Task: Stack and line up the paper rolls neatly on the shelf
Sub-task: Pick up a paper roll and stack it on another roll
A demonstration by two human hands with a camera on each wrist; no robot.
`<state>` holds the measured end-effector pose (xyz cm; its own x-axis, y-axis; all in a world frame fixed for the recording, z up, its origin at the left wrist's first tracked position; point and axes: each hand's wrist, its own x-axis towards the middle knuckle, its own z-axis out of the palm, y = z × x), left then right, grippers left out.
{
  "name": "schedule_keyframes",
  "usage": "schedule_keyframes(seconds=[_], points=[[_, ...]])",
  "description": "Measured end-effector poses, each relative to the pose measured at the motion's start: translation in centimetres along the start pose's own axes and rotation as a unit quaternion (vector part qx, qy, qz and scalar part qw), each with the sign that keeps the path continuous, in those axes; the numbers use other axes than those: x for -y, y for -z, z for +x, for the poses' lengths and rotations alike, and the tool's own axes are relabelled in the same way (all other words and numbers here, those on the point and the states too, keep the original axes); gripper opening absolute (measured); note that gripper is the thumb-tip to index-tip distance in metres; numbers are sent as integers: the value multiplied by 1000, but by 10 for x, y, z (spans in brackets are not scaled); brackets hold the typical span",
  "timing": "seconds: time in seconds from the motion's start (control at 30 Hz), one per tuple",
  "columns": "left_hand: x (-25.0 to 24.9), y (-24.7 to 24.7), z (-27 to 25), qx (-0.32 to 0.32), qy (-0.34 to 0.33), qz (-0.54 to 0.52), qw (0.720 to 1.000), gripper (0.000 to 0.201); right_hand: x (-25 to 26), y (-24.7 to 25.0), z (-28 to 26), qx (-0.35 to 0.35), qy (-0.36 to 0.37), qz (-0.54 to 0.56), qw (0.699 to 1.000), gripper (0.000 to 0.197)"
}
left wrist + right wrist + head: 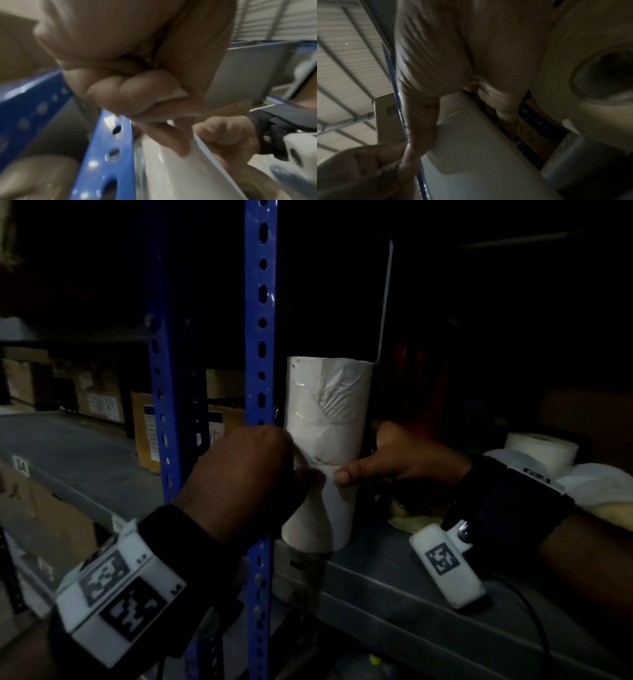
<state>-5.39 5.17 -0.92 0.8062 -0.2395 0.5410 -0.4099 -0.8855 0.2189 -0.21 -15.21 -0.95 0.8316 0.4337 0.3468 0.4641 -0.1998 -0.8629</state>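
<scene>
Two white paper rolls stand stacked upright on the grey shelf (394, 587), beside a blue post (261, 344). The upper roll (329, 405) has a wrinkled wrapper; the lower roll (325, 511) sits near the shelf's front edge. My left hand (253, 474) reaches past the post, fingers curled, its thumb on the lower roll just under the seam. My right hand (394, 463) grips the same roll from the right, thumb in front, fingers hidden behind. The left wrist view is filled by my left hand (137, 94) above the roll (163, 175). My right hand (471, 54) lies along the roll (479, 148).
More white rolls (541, 450) lie loose on the shelf to the right; one (590, 67) sits close beside my right hand. Cardboard boxes (147, 429) stand on the neighbouring shelf to the left. The back of the shelf is dark.
</scene>
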Motion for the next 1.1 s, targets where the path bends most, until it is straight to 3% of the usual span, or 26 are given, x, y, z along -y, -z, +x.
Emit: schedule_keyframes(seconds=[0.17,0.33,0.6,0.73,0.87,1.1], points=[[5,-4,3,13,40,-146,988,20,-4,7,0,1,-20,5,1000,45],[9,-10,3,-5,50,-201,978,24,-6,8,0,-14,-25,13,1000,47],[7,-10,0,-26,27,-192,981,23,-6,7,0,-25,-6,-4,1000,42],[5,-11,1,-18,42,-227,973,16,-6,8,1,-32,-17,2,999,46],[8,-10,3,-2,37,-202,979,22,-5,8,-1,-25,-26,13,999,53],[16,-10,3,-34,-3,-156,987,25,3,5,-4,-27,-45,-9,999,66]])
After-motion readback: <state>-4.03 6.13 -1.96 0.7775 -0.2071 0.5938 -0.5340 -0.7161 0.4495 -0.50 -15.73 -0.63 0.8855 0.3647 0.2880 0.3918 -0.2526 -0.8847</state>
